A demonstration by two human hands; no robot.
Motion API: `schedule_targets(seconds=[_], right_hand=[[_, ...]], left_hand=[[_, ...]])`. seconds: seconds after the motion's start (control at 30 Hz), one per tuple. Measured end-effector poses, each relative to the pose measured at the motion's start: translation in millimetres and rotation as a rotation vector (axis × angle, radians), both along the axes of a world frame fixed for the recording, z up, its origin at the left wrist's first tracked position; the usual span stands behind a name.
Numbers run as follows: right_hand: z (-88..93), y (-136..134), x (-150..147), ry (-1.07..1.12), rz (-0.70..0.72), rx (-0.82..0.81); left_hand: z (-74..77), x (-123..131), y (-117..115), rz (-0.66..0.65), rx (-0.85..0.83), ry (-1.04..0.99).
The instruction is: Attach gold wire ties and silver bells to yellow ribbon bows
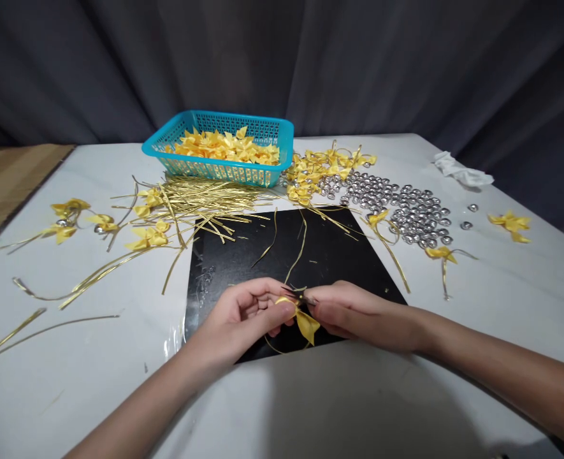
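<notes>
My left hand point(243, 315) and my right hand point(353, 312) meet over the front of a black mat point(243, 255). Both pinch a small yellow ribbon bow point(306, 323) between their fingertips. A thin gold twist tie point(297, 258) runs from the bow up across the mat, and another loop of it curves below the bow. Both hands are closed on the bow and tie.
A blue basket point(262, 131) of yellow bows stands at the back. Gold twist ties point(200, 201) lie heaped left of centre, and silver beads point(401, 204) are spread to the right. Finished bows point(66, 220) are scattered on the white table. A white cloth point(461, 169) lies far right.
</notes>
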State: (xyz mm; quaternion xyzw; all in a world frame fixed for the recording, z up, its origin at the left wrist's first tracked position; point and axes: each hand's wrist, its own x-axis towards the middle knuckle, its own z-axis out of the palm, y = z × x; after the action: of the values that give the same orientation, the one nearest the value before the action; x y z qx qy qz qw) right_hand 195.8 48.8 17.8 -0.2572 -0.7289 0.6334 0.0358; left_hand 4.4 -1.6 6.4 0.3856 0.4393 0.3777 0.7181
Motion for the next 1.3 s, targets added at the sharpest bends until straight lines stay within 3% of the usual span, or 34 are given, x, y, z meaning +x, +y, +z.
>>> schedule_targets(seconds=[0.17,0.4,0.67,0.87,1.3], right_hand=[[0.7,-0.8,-1.1,0.007,-0.009,0.066],[-7.1,-0.1,2.5,0.004,-0.052,-0.097],[2.5,-0.9,-0.7,-0.030,-0.006,0.059],[-0.7,0.2,-1.2,0.018,0.044,0.150],[0.0,0.8,-0.1,0.058,0.056,0.129]], left_hand=[[-0.1,-0.1,-0.6,-0.013,0.025,0.063],[-1.3,-1.1,-0.9,0.002,0.053,0.126],[-0.5,-1.0,-0.4,-0.013,0.050,0.074],[0.2,-0.7,-0.5,-0.028,0.045,0.087],[3.7,0.8,0.1,-0.012,0.038,0.121]])
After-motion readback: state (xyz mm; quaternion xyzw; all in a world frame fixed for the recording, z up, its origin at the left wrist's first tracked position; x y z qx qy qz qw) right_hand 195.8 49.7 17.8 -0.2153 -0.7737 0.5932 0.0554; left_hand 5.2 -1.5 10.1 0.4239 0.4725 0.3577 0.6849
